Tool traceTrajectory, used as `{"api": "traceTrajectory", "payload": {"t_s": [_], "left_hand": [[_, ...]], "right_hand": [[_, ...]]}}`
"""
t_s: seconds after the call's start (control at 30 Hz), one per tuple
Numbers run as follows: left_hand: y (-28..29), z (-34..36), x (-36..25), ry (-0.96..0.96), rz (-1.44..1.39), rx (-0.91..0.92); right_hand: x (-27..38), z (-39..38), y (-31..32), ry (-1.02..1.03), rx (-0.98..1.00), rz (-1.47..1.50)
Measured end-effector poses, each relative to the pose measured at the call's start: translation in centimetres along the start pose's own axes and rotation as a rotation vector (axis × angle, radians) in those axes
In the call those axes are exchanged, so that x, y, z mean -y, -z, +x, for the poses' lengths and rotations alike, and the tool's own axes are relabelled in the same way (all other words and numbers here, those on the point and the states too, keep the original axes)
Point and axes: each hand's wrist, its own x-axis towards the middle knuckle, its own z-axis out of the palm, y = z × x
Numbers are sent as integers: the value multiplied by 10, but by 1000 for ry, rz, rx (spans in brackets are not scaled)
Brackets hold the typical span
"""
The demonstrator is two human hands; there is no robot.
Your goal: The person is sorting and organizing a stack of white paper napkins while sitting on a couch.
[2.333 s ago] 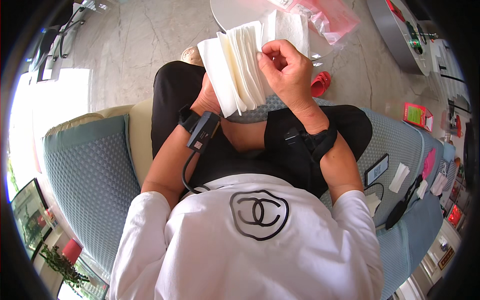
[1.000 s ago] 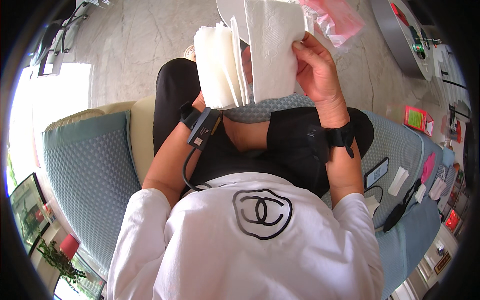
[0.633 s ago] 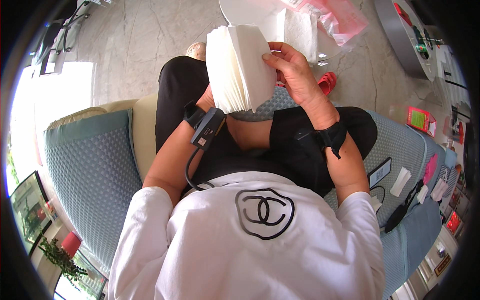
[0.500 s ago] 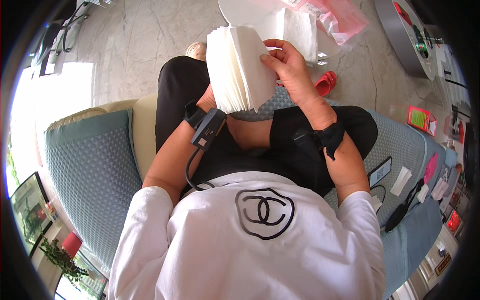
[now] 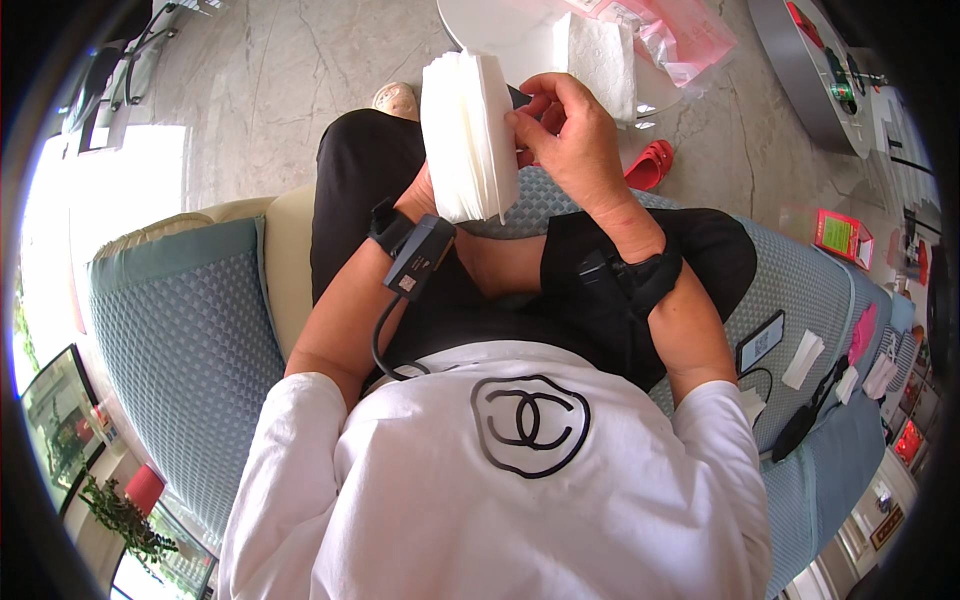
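A person is sitting on a blue-green quilted sofa (image 5: 180,330) over a pale marble floor (image 5: 290,70), with bright daylight spilling in at the left. A round white tabletop (image 5: 505,25) is standing just ahead of the knees.

The stack of white paper napkins (image 5: 467,135) is being held up above the lap, between the knees and the tabletop. It is standing on edge, its long axis running roughly up and down in the view, with the loose sheet edges facing the right hand. The left hand (image 5: 425,190) is mostly hiding behind and beneath the stack, its grip closing on the stack from the far side. The right hand (image 5: 570,135) is pressing against the stack's right edge, thumb and fingertips pinching at the sheets there.

On the tabletop a single white napkin (image 5: 603,60) is lying flat beside a pink plastic bag (image 5: 680,40). A red sandal (image 5: 650,165) is resting on the floor near the right hand. On the sofa at the right, a phone (image 5: 760,340) and a black cable (image 5: 800,425) are lying well apart from the hands. Nothing is standing between the hands and the tabletop.
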Motion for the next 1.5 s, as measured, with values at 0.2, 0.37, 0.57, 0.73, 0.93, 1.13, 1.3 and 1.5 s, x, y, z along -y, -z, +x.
{"api": "traceTrajectory", "payload": {"t_s": [0.2, 0.37, 0.57, 0.73, 0.93, 1.13, 1.3, 1.5], "left_hand": [[-1, 2, 2, -77, 255, -367], [3, 9, 4, -178, 279, -445], [-7, 8, 2, -152, 365, -411], [-4, 9, 4, -185, 399, -413], [-12, 11, 4, -153, 375, -445], [-12, 9, 4, -214, 467, -395], [-3, 10, 3, -201, 464, -415], [-4, 14, 4, -209, 413, -430]], "right_hand": [[9, -1, 6, -63, 38, 328], [19, -2, 8, -119, 108, 388], [4, -1, 6, -54, -36, 258], [6, -1, 7, -41, -55, 234], [4, -1, 8, -68, -66, 261], [8, -2, 8, -48, -71, 219], [5, -1, 5, -30, -73, 209], [7, -2, 7, -67, -21, 190]]}}
